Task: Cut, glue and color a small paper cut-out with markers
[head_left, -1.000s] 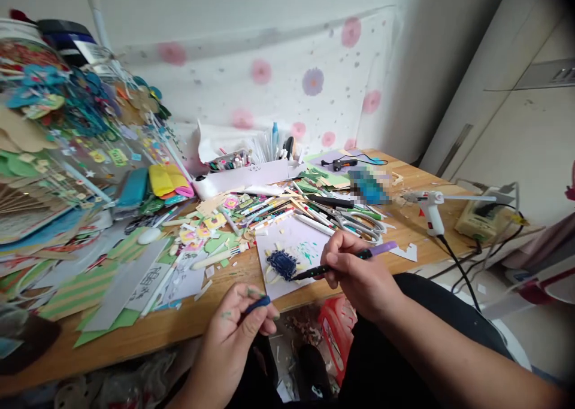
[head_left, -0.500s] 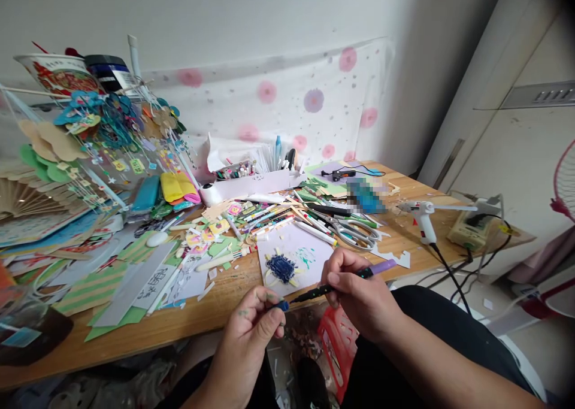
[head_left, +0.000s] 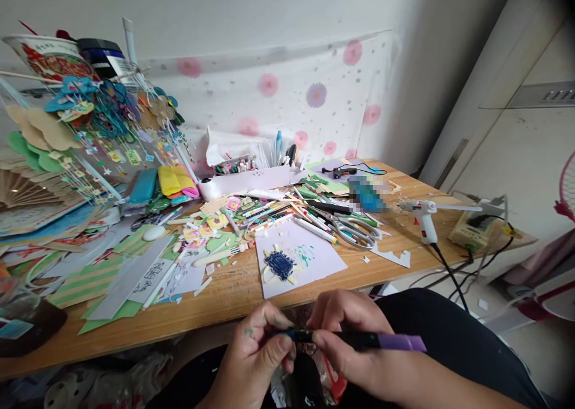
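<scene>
In front of the desk edge, my right hand (head_left: 359, 331) grips a dark double-ended marker (head_left: 366, 339) with a purple cap on its outer end. The fingers of my left hand (head_left: 258, 352) pinch a small blue cap (head_left: 291, 335) at the marker's other end. Cap and marker meet in one line; my fingers partly cover the joint, so I cannot tell how firmly it sits. Green stains mark the left fingers. Just beyond lies a pale lilac sheet (head_left: 321, 271) carrying a dark blue flower-like piece (head_left: 279, 266) with yellow strips, beside green marks (head_left: 305, 253).
Scissors (head_left: 354, 232) and several pens crowd the desk's middle. A white glue gun (head_left: 424, 217) stands at right near a power strip (head_left: 476, 229). Cut papers (head_left: 148, 277), a jar of dark liquid (head_left: 29, 325) and a rack of hanging ornaments (head_left: 114, 115) occupy the left.
Both hands have lowered and come together. The gap between the marker's tip and the blue cap has closed, and more of the lilac sheet shows. The view has shifted slightly.
</scene>
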`<state>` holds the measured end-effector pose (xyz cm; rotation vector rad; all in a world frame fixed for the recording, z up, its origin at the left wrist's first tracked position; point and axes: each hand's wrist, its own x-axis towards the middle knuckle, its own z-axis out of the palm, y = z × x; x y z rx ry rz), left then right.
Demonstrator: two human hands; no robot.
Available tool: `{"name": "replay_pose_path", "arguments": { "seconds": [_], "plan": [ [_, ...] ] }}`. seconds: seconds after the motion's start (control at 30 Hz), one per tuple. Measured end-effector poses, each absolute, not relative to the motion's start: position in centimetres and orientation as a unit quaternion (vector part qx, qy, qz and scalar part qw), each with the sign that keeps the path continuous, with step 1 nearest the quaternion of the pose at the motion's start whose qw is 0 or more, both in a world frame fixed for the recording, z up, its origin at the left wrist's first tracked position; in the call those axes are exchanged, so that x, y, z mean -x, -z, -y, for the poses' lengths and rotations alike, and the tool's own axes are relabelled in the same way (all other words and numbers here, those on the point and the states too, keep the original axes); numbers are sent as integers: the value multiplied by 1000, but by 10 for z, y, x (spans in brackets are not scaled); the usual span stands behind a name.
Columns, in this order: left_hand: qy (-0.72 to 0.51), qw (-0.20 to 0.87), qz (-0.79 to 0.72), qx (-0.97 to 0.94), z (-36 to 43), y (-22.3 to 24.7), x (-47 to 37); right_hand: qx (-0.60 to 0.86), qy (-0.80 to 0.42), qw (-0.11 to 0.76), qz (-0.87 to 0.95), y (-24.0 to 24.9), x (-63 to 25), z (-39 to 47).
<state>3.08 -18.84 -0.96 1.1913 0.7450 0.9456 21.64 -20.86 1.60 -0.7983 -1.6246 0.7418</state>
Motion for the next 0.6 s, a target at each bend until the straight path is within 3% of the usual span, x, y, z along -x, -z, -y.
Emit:
{"name": "replay_pose_path", "arguments": {
  "seconds": [0.2,0.27,0.33,0.43,0.6],
  "plan": [
    [-358,585,-315,-656,185,6,-19,303,-345,566,684,-8,-214,208],
    [-308,489,-371,-727,168,-1,-14,325,-384,552,665,-12,-221,203],
    [-278,290,-499,-768,141,-4,-8,370,-377,548,648,-18,-232,195],
    [-245,185,-571,-761,98,-1,-1,446,-264,532,670,-28,-256,180],
    [-153,142,-565,-798,66,5,-10,489,-125,386,772,-38,-283,149]
  ]
}}
